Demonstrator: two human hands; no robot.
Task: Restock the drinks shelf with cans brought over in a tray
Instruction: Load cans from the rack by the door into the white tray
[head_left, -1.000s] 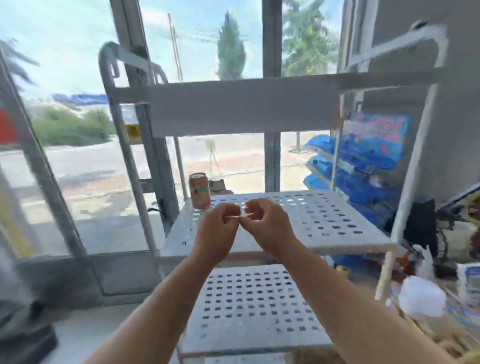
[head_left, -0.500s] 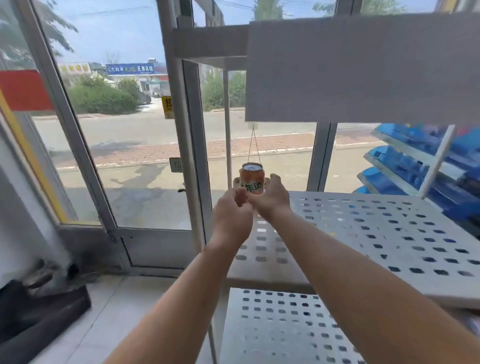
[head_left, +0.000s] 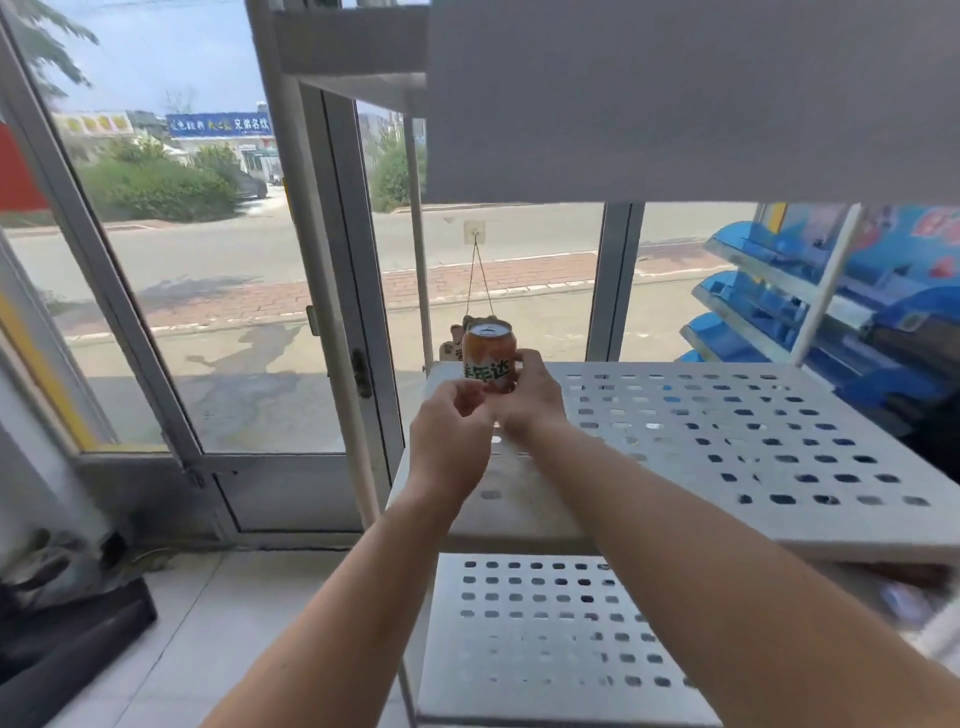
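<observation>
Since half a second back, your right hand (head_left: 527, 402) has parted from the left hand (head_left: 451, 423) and curls round the orange can (head_left: 488, 358), upright at the perforated shelf (head_left: 727, 447) back-left corner. Left fingers curled just before it; contents cannot be told. Seat it square, label forward.

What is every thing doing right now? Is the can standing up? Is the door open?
orange can, upright at the back left corner of the perforated shelf.
right hand, fingers curled round the can.
left hand, fingers curled beside the can; touching it or not, unclear.
glass door, looks closed.
</observation>
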